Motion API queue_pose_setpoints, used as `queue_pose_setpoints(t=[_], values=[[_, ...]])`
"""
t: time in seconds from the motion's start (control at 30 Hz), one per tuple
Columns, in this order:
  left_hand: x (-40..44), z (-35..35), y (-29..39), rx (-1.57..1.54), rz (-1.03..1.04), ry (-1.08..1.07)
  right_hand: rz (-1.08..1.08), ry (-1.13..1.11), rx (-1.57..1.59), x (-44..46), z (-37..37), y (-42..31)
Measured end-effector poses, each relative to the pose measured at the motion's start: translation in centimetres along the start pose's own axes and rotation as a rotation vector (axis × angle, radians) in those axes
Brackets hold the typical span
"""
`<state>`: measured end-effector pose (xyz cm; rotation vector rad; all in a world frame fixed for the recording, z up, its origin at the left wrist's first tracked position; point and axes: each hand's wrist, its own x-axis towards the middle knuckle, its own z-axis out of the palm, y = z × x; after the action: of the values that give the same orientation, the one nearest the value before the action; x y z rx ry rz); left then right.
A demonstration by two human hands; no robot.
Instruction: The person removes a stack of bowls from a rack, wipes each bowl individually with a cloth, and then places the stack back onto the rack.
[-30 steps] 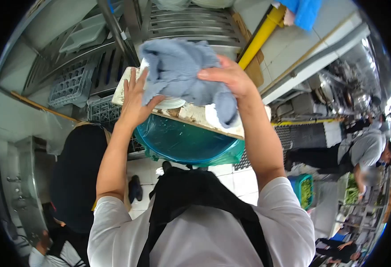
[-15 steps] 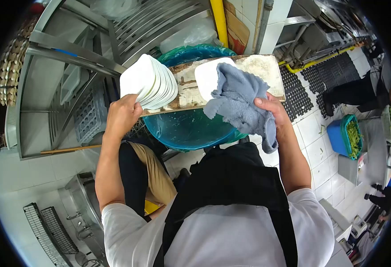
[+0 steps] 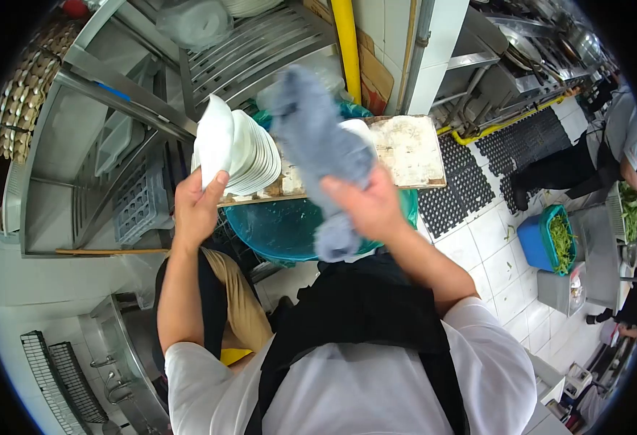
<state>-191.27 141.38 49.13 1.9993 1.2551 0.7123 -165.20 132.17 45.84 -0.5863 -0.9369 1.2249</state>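
My left hand point(image 3: 196, 206) grips the lower edge of a white plate point(image 3: 214, 138), which is tilted up at the left end of a worn board point(image 3: 410, 148). Just right of it a stack of white plates point(image 3: 257, 159) leans on the board. My right hand point(image 3: 367, 203) is closed on a blue-grey cloth point(image 3: 315, 130), blurred by motion, hanging over the middle of the board. Behind the cloth, another white dish point(image 3: 358, 129) is mostly hidden.
Below the board is a bin with a green-blue liner point(image 3: 282, 228). A slatted metal rack point(image 3: 257, 58) and a yellow pipe point(image 3: 346, 51) stand beyond. Someone crouches at lower left point(image 3: 235, 301); a co-worker point(image 3: 601, 145) stands at right, near a blue bin of greens point(image 3: 543, 239).
My left hand has lifted a plate away from the stack. My right hand has swung the cloth leftward, toward the plates, from the board's right part.
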Motion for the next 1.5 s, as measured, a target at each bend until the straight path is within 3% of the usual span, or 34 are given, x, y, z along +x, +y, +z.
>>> queue_pose_setpoints(t=[0.03, 0.07, 0.1, 0.13, 0.2, 0.23, 0.27, 0.3, 0.33, 0.4, 0.43, 0.5, 0.53, 0.6, 0.7, 0.73, 0.8, 0.83, 0.9, 1.03, 1.2, 1.27, 1.33, 1.4, 1.43, 1.47, 1.5], values=[[-0.8, 0.7, 0.6, -0.078, -0.032, 0.063, -0.163, 0.023, -0.268, 0.5, 1.9, 0.7], [-1.6, 1.8, 1.1, -0.159, -0.061, 0.124, -0.499, -0.093, -0.716, 1.5, 3.0, 0.4], [-2.7, 3.9, 1.4, -0.291, 0.448, 0.253, -0.545, -0.178, -0.702, 2.0, 4.8, 0.6], [-3.9, 4.7, -0.7, -0.305, 0.453, 0.254, -0.744, -0.168, -0.938, 2.9, 6.1, 0.0], [-5.5, 6.1, -5.4, 0.265, 0.475, 0.235, -0.740, -0.169, -1.006, 4.1, 6.1, -1.6], [-4.9, 6.4, -2.0, -0.305, 0.384, 0.151, -0.743, -0.178, -1.017, 5.1, 5.4, -1.6], [-4.2, 6.7, 1.3, -0.868, 0.266, 0.051, -0.585, -0.076, -0.759, 6.0, 4.4, -1.1], [-3.9, 7.2, 0.4, -0.979, 0.367, -0.038, -0.420, 0.025, -0.500, 6.4, 3.5, -0.5], [-4.1, 7.5, 1.0, -0.989, 0.370, -0.031, -0.418, 0.016, -0.510, 6.6, 2.4, -0.1], [-3.9, 8.4, 2.8, -1.089, 0.392, 0.068, 0.166, 0.110, 0.107, 6.8, -0.2, 0.9], [-3.6, 8.7, 2.7, -1.142, 0.420, 0.068, 0.164, 0.115, 0.100, 6.1, -0.9, 2.6], [-2.4, 8.8, 4.3, -1.194, 0.401, 0.090, 0.261, 0.162, 0.530, 3.4, -1.7, 5.8], [-1.7, 8.9, 5.0, -1.239, 0.372, 0.118, 0.263, 0.176, 0.526, 1.7, -2.0, 6.1], [-0.1, 9.6, 4.6, -1.234, 0.331, 0.060, 0.407, 0.171, 0.077, -1.7, -3.1, 5.8], [2.3, 11.9, 3.1, -0.567, 0.093, -0.127, 0.556, 0.217, 0.048, -5.5, -6.9, 4.2], [3.3, 13.0, 2.6, -0.270, 0.112, -0.208, 0.539, 0.271, 0.022, -6.6, -8.0, 2.9], [4.3, 14.7, 2.8, 0.140, 0.268, -0.294, 0.491, 0.341, -0.028, -8.9, -11.3, 1.4], [4.7, 15.6, 1.9, 0.141, 0.269, -0.299, 0.470, 0.397, -0.076, -9.8, -12.6, 0.7], [5.2, 18.3, -1.1, 0.470, 0.531, -0.321, 0.362, 0.483, -0.070, -11.4, -13.7, -1.1], [5.7, 19.8, -2.7, 0.584, 0.552, -0.417, 0.267, 0.611, -0.072, -12.5, -14.5, -3.6], [5.6, 20.7, -3.6, 0.637, 0.609, -0.356, 0.256, 0.574, -0.154, -11.0, -13.0, -4.6], [5.7, 21.2, -4.4, 0.626, 0.606, -0.345, 0.160, 0.452, -0.209, -9.4, -11.8, -4.2], [5.1, 20.5, -4.2, 0.624, 0.576, -0.307, 0.230, 0.342, -0.202, -7.9, -11.2, -3.4], [4.3, 19.0, -2.8, 0.638, 0.702, -0.128, 0.215, 0.171, -0.379, -5.6, -9.5, -2.7], [3.7, 17.7, -2.0, 0.538, 0.546, -0.236, 0.203, 0.145, -0.422, -3.9, -7.6, -2.9], [2.5, 16.3, -1.7, 0.537, 0.529, -0.214, 0.208, 0.119, -0.428, -2.3, -5.8, -3.0], [1.1, 14.7, -1.8, 0.420, 0.505, 0.083, 0.080, 0.000, -0.581, -0.3, -4.1, -3.0]])
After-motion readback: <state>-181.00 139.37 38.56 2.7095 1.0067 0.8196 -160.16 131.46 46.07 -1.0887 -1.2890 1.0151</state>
